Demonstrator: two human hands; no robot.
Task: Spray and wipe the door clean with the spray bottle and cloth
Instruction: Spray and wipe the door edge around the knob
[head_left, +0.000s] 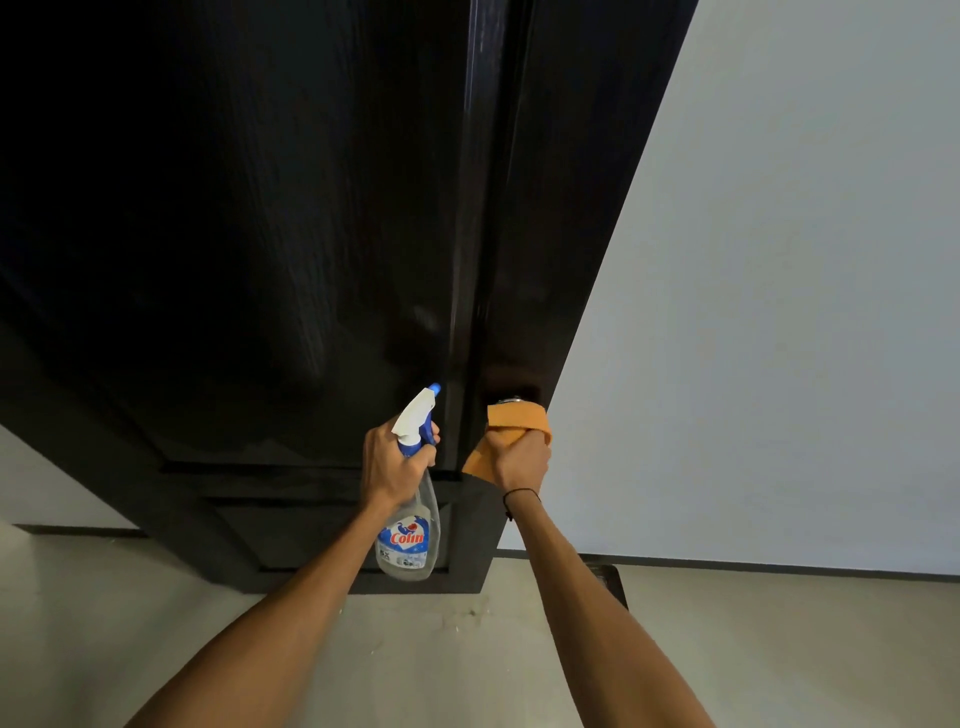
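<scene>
Left hand (397, 460) grips spray bottle (410, 525), nozzle aimed at dark door (234, 234) to wet it; right hand (519, 457) clamps orange cloth (511, 418) against door's right edge, ready to wipe.

The black door (260, 234) fills the left and centre of the view and blocks any forward passage there. Its right edge zone is occupied: the right hand (519, 460) presses an orange cloth (517, 418) over the metal handle (508, 400), closing off that spot. Just left of it, the left hand (395, 457) grips the spray bottle (410, 540), whose nozzle stands close to the door face; only a narrow gap separates the two hands. Open room lies to the right along the white wall (779, 312) and below over the floor (467, 649). A dark floor grille (613, 582) sits near the right forearm.
</scene>
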